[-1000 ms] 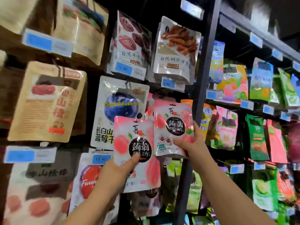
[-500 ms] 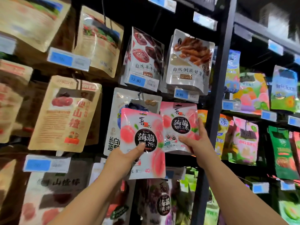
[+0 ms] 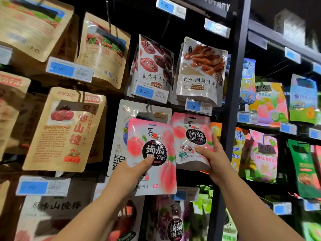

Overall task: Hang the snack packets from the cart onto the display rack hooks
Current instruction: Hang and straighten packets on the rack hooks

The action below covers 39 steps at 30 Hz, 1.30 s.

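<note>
Left hand (image 3: 129, 173) grips a pink 蒟蒻果冻 packet (image 3: 152, 153); right hand (image 3: 214, 162) grips another (image 3: 190, 136) under the 4.90 tag (image 3: 198, 106)

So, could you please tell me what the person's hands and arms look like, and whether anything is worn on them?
Both forearms are bare as far as the frame shows: no sleeves, gloves, watch or bracelet. The left hand and right hand carry no visible rings, and the nails look short and unpainted. Anything worn higher up the arms is out of view.
</note>
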Motion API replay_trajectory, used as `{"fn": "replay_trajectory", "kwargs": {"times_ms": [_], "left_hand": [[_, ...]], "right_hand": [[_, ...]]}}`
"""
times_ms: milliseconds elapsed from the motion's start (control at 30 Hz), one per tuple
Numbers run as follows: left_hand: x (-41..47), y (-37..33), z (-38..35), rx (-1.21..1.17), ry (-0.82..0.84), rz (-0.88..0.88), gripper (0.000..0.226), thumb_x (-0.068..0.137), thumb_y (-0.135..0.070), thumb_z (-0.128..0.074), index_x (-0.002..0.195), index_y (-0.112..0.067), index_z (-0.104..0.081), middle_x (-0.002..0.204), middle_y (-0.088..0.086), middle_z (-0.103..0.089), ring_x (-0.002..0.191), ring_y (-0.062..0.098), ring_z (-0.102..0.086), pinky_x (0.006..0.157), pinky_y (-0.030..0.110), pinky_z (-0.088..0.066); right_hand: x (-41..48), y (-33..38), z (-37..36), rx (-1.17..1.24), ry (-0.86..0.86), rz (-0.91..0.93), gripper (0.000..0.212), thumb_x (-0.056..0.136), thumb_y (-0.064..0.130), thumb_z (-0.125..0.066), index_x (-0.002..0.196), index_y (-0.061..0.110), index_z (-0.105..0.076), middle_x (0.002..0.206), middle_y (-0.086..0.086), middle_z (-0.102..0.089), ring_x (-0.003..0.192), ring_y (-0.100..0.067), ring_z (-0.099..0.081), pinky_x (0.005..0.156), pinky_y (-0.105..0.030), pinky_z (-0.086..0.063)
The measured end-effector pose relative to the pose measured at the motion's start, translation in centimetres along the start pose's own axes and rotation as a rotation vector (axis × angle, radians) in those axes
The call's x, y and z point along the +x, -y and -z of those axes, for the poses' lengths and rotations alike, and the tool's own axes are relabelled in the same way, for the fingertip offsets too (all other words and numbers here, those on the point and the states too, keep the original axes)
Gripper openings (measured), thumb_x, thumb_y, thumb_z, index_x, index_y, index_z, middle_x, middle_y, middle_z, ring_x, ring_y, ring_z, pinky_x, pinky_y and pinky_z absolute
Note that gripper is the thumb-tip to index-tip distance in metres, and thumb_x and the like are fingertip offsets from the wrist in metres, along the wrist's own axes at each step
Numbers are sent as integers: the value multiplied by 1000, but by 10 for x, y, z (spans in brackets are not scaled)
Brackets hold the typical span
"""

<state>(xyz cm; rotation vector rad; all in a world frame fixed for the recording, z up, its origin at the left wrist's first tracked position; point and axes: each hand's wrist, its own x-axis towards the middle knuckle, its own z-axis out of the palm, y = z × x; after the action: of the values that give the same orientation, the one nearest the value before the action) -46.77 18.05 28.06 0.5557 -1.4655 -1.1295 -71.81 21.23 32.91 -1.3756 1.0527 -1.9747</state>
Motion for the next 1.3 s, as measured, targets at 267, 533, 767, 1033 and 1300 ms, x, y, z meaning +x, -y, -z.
{"fn": "replay_trajectory", "kwargs": {"times_ms": [267,533,767,1033,1300], "left_hand": [[10,14,5,-27,21,-48,21,85,-37,-69,96,-20,-74,83,0,-76,74,7,-68,58,11,-47],[19,14,1,-117,25,5,26,83,-38,-71,99,-19,-74,80,-10,-75,81,6,-69,77,37,-55],[32,12,-17,-76,60,-34,24,81,-47,-72,94,-26,-73,57,-15,-67,62,0,-63,59,20,-43],[47,9,-65,-175,128,5,23,77,-44,-76,86,-23,-75,92,-5,-77,98,19,-70,92,37,-53],[58,-6,-104,-11,118,34,80,66,-76,-61,117,-14,-64,110,4,-69,101,22,-64,94,37,-50]], "right_hand": [[0,8,0,47,11,1,86,72,0,-69,144,37,-39,117,-9,-70,97,-36,-70,73,-47,-60],[12,0,3,-208,-45,-93,98,69,3,-81,147,39,-34,131,-9,-61,100,-32,-70,87,-49,-56],[-13,5,-18,-674,-188,145,50,95,29,-60,143,29,-47,146,-7,-43,124,-17,-50,89,-13,-37],[-39,4,-20,-639,-235,345,52,90,55,-39,121,22,-65,119,0,-64,119,-17,-56,105,-40,-42],[-28,8,3,-338,-37,197,76,77,32,-80,135,61,-39,142,24,-44,133,-14,-46,109,-47,-42]]}}
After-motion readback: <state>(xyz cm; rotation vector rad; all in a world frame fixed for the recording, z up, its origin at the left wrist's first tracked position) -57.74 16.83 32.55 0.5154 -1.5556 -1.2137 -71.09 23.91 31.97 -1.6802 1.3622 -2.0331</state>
